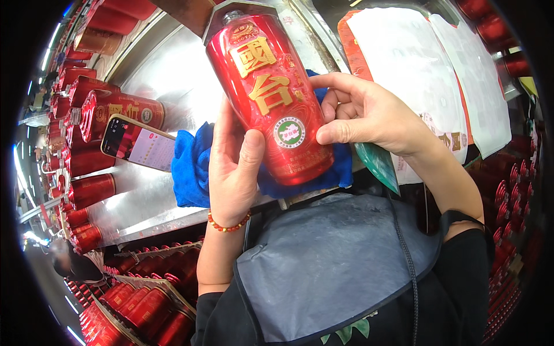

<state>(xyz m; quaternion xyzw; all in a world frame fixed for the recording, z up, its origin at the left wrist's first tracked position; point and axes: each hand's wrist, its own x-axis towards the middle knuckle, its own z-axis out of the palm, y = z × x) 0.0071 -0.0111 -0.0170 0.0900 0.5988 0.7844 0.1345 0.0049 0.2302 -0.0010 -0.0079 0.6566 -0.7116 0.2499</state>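
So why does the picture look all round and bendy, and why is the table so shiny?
Head view: the fisheye lens bends straight edges near the black rim; overhead light glares white off the metal table and glints on the red bottle; a person at lower left is blurred.

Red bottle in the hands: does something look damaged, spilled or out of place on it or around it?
No damage or spill shows. The red bottle looks intact in the left hand and right hand. One oddity: a phone lies lit on the metal table among bottles.
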